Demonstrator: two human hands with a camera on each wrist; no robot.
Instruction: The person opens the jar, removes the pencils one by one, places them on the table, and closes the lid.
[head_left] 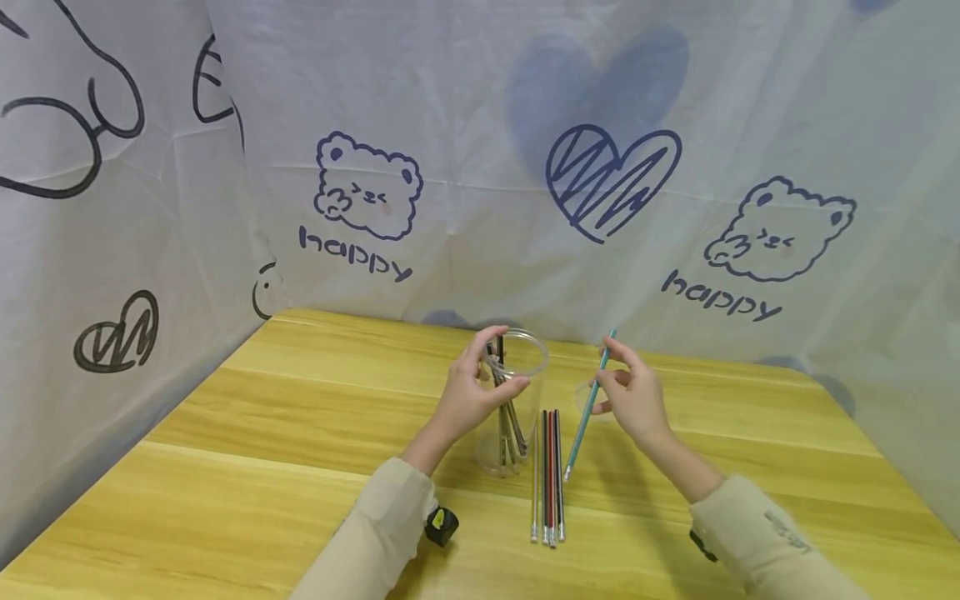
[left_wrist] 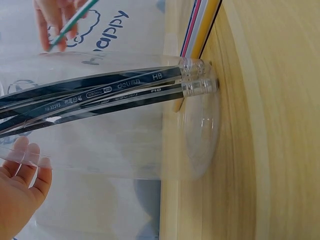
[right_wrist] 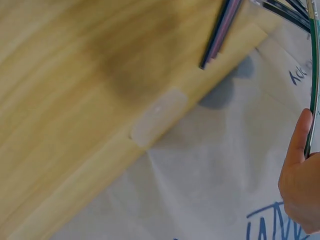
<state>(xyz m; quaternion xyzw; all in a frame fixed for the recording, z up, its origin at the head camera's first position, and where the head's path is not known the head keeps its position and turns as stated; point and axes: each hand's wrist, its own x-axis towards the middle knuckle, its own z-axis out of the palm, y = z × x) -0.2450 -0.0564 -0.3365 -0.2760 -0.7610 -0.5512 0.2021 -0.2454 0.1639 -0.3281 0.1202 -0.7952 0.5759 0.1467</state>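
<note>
My left hand (head_left: 472, 387) grips a clear plastic cylinder-shaped container (left_wrist: 130, 145) near its open rim, thumb on the near side and fingers on the far side. Inside it lean several dark pencils (left_wrist: 100, 97) marked HB, clear tips down on the bottom. To the right, my right hand (head_left: 633, 396) pinches a teal-green pencil (head_left: 587, 417) near its upper end; it slants above the table, its eraser-like lower end toward me. Between the container and this pencil, several loose pencils (head_left: 551, 483) in dark, red and pale colours lie side by side.
A round clear lid (right_wrist: 160, 117) lies on the wooden table (head_left: 262, 433) near its back edge, partly behind my right hand in the head view. White cloth (head_left: 465, 275) with drawn bears and hearts hangs behind the table and along its left side.
</note>
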